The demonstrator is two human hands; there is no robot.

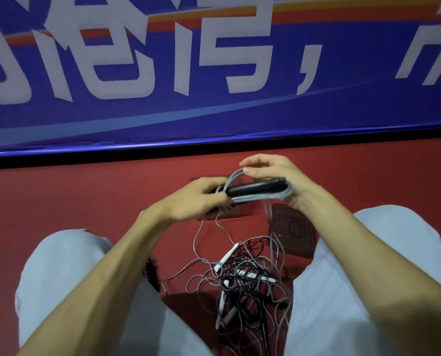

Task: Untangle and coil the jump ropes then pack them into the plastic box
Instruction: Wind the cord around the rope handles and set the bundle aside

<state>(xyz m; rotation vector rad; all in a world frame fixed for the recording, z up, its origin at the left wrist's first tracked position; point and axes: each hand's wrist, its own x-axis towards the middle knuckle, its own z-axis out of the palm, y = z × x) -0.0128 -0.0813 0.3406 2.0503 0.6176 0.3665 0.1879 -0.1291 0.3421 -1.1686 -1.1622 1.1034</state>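
Nearest the camera, the person's two legs in pale grey trousers (pixel 65 265) frame a strip of red floor (pixel 85 191). Between the knees lies the tangle of ropes (pixel 247 286): grey and black cords knotted loosely together, with several white handles (pixel 227 258) caught in the heap. Grey strands rise from the heap toward the hands.

Just beyond the right knee, a dark ribbed panel (pixel 292 229) lies flat on the floor, apart from the tangle.

Above the floor, both hands hold one bundle: a pair of black handles (pixel 258 187) lying side by side with the grey rope (pixel 263 197) wound lengthwise around them in several loops.

- The left hand (pixel 201 199) has its fingers clenched on the left end of the handles and rope.
- The right hand (pixel 273 170) supports the right end; its fingers are curled over the top, with the tips on the uppermost grey loop.

Under the left hand, a dark rectangular object (pixel 237 213) rests on the floor, mostly hidden; what it is cannot be told.

Along the far edge of the floor runs a blue banner (pixel 214 111) with large white characters.
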